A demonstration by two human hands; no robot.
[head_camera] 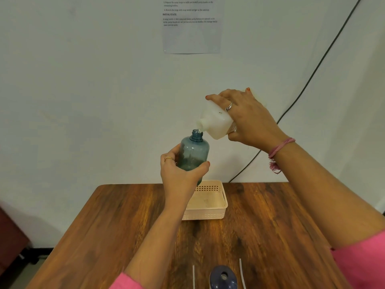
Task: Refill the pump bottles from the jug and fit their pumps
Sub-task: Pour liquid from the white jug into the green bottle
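Note:
My left hand grips a translucent blue pump bottle upright, lifted above the table, with its neck uncapped. My right hand holds a white jug tilted down to the left. The jug's mouth sits right at the blue bottle's neck, and a thin clear stream passes between them. Another dark blue bottle stands uncapped at the table's near edge. Beside it lie two thin white pump tubes, one on each side; their pump heads are out of view.
A cream plastic basket sits on the wooden table near its far edge, below my left hand. A black cable runs down the white wall at the right. A printed sheet hangs on the wall.

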